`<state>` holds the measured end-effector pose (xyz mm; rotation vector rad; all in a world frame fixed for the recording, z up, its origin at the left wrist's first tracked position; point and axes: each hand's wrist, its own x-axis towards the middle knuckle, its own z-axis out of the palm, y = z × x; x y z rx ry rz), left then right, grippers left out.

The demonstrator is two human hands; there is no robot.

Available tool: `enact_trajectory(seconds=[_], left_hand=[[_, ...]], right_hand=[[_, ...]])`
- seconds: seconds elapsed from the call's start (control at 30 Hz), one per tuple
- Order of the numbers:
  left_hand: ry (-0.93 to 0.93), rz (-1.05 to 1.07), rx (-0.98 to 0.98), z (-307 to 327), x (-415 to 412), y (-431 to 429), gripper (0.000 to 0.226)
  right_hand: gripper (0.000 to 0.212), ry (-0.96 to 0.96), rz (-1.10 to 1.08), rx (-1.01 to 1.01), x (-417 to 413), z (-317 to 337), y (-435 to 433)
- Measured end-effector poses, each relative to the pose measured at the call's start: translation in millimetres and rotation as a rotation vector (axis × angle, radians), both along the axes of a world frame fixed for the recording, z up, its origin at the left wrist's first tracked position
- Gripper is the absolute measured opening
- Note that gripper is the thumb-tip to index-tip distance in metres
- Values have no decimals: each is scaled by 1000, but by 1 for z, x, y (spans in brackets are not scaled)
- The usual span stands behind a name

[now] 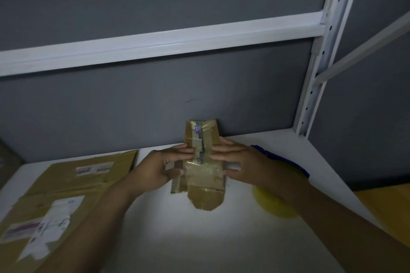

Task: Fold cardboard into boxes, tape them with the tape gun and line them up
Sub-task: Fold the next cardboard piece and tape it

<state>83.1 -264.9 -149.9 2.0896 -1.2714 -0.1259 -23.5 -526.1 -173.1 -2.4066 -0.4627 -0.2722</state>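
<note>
A small brown cardboard box (204, 175), glossy with old tape, lies on the white table (199, 239) against the grey back wall. My left hand (164, 166) holds its left side, fingers over the top flap and thumb below. My right hand (235, 159) holds its right side the same way, fingers pressing the right flap toward the centre seam. A loose flap sticks out at the near end. A blue tape gun (281, 159) with a yellow roll (273, 204) lies partly hidden behind my right forearm.
Flattened brown cardboard (66, 186) with white labels covers the table's left side. A white shelf upright (319, 68) and crossbar (155, 46) rise behind. A yellow surface (386, 210) sits beyond the right table edge.
</note>
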Motion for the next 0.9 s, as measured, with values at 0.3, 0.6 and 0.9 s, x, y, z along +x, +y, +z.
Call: enact_trajectory(seconds=[0.3, 0.6, 0.9], left_hand=[[-237, 152, -145, -18, -7, -20, 38], [-190, 219, -251, -18, -11, -29, 34], [-222, 195, -184, -21, -10, -25, 33]], right_hand=[[34, -176, -142, -75, 1, -8, 25], [36, -134, -262, 56, 10, 6, 41], [18, -330, -184, -21, 1, -19, 47]])
